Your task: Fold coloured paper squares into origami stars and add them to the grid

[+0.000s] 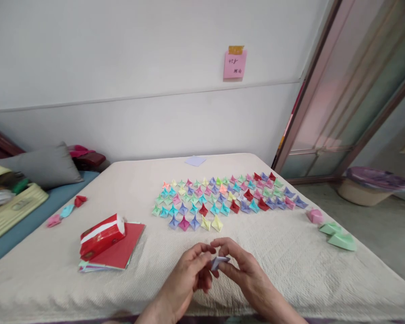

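Observation:
Both my hands meet low in the middle of the view, over a cream quilted cover (pixel 290 252). My left hand (pixel 189 274) and my right hand (pixel 245 270) pinch a small lilac folded paper piece (pixel 219 262) between their fingertips. Beyond them lie rows of several small folded paper shapes (pixel 222 198) in many colours. A stack of coloured paper sheets (pixel 121 252), red on top, lies to the left with a red tissue pack (pixel 101 236) on it.
A pink folded shape (pixel 315 216) and two green ones (pixel 339 236) sit near the right edge. A lilac sheet (pixel 195 160) lies at the far side. Grey pillow (pixel 47 166) and yellow tray (pixel 10 209) at left. A basin (pixel 371 186) stands on the floor.

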A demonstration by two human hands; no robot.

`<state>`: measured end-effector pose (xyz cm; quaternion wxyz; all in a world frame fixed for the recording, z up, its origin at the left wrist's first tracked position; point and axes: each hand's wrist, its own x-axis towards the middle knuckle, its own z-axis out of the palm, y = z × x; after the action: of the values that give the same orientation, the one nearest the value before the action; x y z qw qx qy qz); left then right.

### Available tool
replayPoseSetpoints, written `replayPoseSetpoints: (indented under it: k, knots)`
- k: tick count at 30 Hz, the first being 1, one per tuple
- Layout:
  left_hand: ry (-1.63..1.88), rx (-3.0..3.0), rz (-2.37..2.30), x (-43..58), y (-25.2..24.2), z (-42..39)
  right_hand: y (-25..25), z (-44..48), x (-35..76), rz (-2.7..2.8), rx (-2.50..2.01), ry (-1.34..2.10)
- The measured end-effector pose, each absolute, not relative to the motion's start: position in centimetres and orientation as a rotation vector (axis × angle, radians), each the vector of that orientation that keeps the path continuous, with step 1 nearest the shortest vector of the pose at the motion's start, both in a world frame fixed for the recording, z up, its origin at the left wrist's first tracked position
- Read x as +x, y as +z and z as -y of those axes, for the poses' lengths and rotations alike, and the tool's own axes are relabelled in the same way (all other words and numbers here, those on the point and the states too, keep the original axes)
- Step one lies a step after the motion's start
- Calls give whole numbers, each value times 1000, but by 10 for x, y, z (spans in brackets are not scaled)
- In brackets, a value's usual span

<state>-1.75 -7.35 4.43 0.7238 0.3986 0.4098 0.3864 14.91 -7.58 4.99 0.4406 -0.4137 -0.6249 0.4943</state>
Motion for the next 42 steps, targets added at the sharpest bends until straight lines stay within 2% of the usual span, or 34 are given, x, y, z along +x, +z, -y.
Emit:
replayPoseSetpoints:
  k: [6,13,29,42]
  knots:
    - [892,1371,-1101,-16,50,73,48,77,148,1604,-1219,1300]
    - [1016,1094,-1117,-11,43,74,36,70,139,1109,-979,1612]
    - [1182,962,-1015,-7,37,81,29,80,131,994,-1035,1360]
    - [1148,1017,-929,-11,40,78,40,80,137,1315,-1006,1117]
